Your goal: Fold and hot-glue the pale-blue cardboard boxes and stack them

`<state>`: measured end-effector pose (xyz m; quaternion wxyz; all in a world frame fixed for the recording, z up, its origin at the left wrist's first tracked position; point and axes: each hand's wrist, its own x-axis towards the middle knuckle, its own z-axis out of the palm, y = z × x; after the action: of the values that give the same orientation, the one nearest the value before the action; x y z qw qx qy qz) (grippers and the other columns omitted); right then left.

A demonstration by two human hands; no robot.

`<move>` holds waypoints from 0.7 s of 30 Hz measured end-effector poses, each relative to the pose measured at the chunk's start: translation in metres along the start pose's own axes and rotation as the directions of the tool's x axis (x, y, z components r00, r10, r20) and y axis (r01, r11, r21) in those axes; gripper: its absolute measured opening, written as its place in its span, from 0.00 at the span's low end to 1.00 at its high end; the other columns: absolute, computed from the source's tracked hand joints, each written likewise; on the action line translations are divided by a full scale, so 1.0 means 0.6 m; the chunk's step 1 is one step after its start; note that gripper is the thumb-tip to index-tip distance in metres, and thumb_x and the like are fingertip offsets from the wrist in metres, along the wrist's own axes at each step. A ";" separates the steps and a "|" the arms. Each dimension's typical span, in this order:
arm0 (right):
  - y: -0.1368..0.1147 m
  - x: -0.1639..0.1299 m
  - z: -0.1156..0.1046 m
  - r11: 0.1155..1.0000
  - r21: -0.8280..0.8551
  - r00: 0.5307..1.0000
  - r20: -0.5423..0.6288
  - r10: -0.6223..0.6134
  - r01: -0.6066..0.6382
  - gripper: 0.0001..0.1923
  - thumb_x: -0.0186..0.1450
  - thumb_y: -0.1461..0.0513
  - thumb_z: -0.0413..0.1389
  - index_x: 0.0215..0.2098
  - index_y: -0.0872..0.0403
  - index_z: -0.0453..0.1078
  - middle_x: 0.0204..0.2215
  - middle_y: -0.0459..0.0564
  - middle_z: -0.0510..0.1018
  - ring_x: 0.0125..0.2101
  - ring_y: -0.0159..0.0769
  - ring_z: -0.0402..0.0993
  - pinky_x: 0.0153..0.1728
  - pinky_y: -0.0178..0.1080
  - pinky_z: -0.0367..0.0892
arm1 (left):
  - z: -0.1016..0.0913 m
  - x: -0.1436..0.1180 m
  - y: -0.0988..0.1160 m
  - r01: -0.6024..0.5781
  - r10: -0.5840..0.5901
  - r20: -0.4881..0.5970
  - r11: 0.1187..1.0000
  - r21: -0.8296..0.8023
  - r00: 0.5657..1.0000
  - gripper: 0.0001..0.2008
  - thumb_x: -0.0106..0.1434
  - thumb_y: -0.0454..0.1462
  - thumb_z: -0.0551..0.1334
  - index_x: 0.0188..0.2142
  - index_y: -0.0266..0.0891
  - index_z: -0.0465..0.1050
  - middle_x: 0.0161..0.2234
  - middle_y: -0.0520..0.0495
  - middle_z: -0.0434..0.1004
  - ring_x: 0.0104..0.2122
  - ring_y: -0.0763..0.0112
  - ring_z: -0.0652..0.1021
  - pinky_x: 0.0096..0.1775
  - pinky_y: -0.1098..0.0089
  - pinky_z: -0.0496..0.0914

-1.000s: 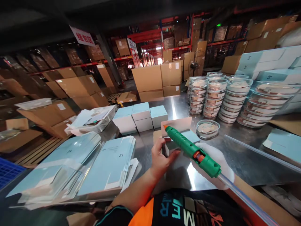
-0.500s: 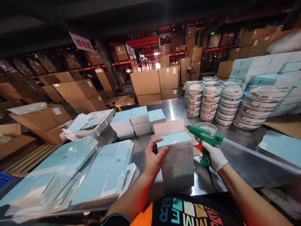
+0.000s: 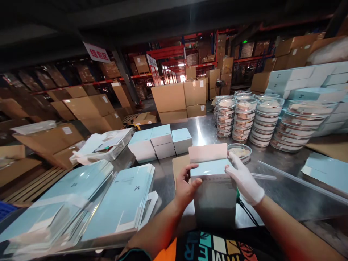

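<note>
Both hands clasp the pale blue carton (image 3: pixel 214 192) over the tabletop (image 3: pixel 282 188), bare left hand (image 3: pixel 186 188) and gloved right hand (image 3: pixel 244 179) pressing its top flap (image 3: pixel 208 153) closed.

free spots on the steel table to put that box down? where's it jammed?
Bare steel runs between the three closed boxes and the dish stacks, and right of the gloved right hand past the clear strip. Crowded: flat carton stacks on the left, dishes at the back right.
</note>
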<state>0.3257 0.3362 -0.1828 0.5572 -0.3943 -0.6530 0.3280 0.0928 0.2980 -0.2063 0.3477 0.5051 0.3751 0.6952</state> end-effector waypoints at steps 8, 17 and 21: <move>0.007 -0.009 0.001 0.998 0.058 0.984 0.175 -0.038 0.028 0.38 0.63 0.40 0.68 0.63 0.52 0.73 0.61 0.62 0.81 0.63 0.54 0.77 0.65 0.54 0.73 | -0.013 -0.010 -0.044 -0.196 0.195 0.064 0.980 0.011 0.979 0.29 0.56 0.57 0.80 0.44 0.41 0.78 0.52 0.38 0.81 0.52 0.55 0.83 0.51 0.62 0.76; -0.001 -0.050 -0.020 0.950 0.008 0.903 0.308 -0.299 0.312 0.11 0.74 0.53 0.64 0.53 0.43 0.82 0.71 0.55 0.73 0.70 0.50 0.71 0.70 0.59 0.69 | -0.037 0.020 0.002 -0.455 0.383 0.443 0.888 0.065 0.811 0.19 0.70 0.56 0.69 0.43 0.45 0.83 0.49 0.39 0.86 0.60 0.49 0.82 0.63 0.44 0.74; -0.008 -0.045 -0.017 0.940 0.039 0.886 0.324 -0.333 0.339 0.11 0.76 0.57 0.63 0.54 0.41 0.84 0.67 0.54 0.78 0.66 0.46 0.77 0.66 0.52 0.74 | -0.042 0.025 0.005 -0.508 0.420 0.448 0.857 0.090 0.789 0.18 0.73 0.55 0.66 0.42 0.46 0.86 0.47 0.41 0.88 0.58 0.50 0.83 0.61 0.41 0.75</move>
<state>0.3372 0.3100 -0.1899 0.4861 -0.2208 -0.7974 0.2813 0.0644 0.3051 -0.2024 0.1823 0.7502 0.2265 0.5938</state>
